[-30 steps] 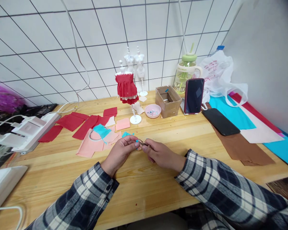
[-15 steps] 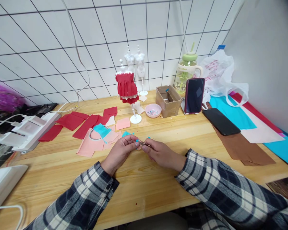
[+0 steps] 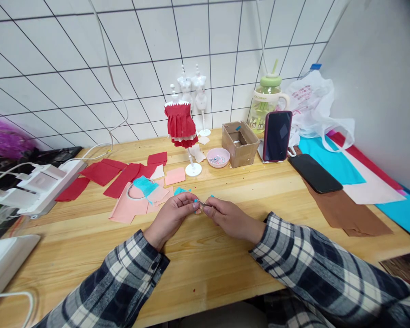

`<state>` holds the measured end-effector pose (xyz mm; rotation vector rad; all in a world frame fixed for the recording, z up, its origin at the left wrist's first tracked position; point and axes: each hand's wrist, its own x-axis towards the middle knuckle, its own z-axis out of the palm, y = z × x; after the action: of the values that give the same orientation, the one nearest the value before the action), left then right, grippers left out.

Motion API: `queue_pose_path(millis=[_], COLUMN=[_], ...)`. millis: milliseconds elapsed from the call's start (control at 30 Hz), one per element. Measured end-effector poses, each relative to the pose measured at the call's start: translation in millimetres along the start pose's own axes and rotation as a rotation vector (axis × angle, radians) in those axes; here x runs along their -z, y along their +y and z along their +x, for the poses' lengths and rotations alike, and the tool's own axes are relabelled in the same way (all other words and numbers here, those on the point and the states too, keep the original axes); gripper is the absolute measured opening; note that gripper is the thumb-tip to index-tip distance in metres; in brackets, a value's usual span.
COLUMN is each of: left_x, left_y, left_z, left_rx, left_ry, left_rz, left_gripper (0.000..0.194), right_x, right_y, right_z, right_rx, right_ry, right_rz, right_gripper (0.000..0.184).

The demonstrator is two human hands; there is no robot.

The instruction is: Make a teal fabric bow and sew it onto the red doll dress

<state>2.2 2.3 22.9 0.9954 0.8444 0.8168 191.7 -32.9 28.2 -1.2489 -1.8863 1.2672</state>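
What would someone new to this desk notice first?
Probably the small white dress form in a ruffled red dress, standing upright towards the back, near the tiled wall. Next, perhaps, the left hand and right hand, close together at the centre over something small and partly blue. Bright turquoise sheets also stand out at the right, partly under a white plastic bag.

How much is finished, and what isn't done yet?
Looks done: the red dress, on its stand. In hand: the left hand pinches a small blue piece; the right hand holds a thin item beside it. Perhaps left: the white mannequins behind look undressed, and pink pieces lie loose.
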Motion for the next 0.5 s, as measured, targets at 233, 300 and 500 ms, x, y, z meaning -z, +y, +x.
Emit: queue_pose_path(millis=[233,300,500], left_x=[0.3,0.8,1.3], left_y=[-0.1,-0.7,-0.7], left_z=[0.4,0.7,0.9], left_rx=[-0.006,-0.006,0.013], left_ry=[0.0,-0.002,0.011], left_rz=[0.034,0.064,0.108], left_gripper=[0.019,0.018,0.02], right_x=[-0.6,-1.4,-1.3], right_y=[0.8,1.4,2.2], right_z=[0.5,0.4,0.8], right_rx=[0.001,-0.002,-0.001], right_ry=[0.006,0.01,0.005], right_rz=[-0.005,-0.028,-0.066], right_gripper=[0.03,0.029,0.028])
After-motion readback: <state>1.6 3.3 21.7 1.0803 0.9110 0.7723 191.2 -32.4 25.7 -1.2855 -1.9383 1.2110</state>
